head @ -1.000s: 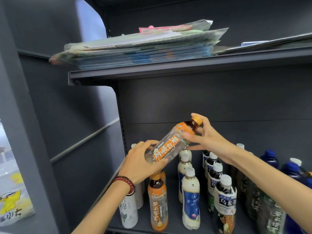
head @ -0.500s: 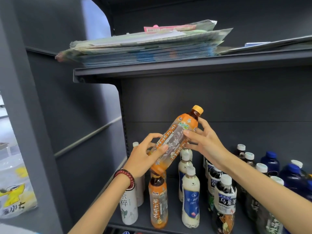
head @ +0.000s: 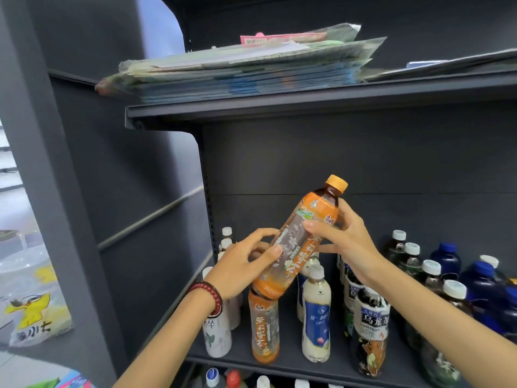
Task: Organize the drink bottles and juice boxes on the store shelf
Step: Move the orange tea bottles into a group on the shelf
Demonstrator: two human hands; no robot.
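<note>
Orange tea bottle (head: pixel 302 239) has tipped from near-flat to steep, cap now at 1 o'clock. Left hand (head: pixel 246 267) grip wraps its base and right hand (head: pixel 349 242) grip pinches the shoulder, above the shelf (head: pixel 279 357). I read it as heading for its twin (head: pixel 264 329) at 6 o'clock. It is capped, with brown tea up to the neck.

I'm holding a tilted orange tea bottle (head: pixel 300 242) with both hands, left hand (head: pixel 246 264) low, right hand (head: pixel 345 236) higher, above the shelf's (head: pixel 243 351) standing bottles.
</note>
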